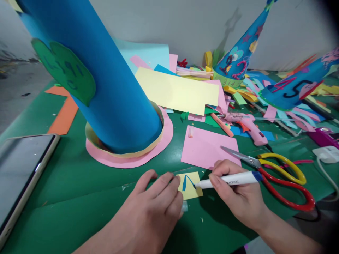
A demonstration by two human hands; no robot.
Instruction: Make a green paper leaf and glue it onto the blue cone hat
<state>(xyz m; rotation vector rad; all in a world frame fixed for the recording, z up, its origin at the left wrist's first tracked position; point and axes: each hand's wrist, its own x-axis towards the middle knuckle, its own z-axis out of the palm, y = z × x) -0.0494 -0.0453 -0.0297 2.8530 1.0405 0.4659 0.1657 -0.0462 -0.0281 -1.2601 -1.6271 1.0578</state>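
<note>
My right hand is closed around a white acrylic marker with a dark blue end. Its tip touches a small yellow paper piece, which carries a blue peaked line, thick on the left leg. My left hand has its fingers bent and pressed together, with fingertips on the paper's left edge. A small translucent pale piece shows by those fingers; I cannot tell what it is. Just beyond the hands lies a pink paper sheet, with red-and-yellow-handled scissors at its right.
A tall blue paper hat with a pink brim leans at left, near a phone. Behind lie a yellow sheet, a pink glue gun and paper scraps. Decorated blue cones stand at back right. A white plug sits far right.
</note>
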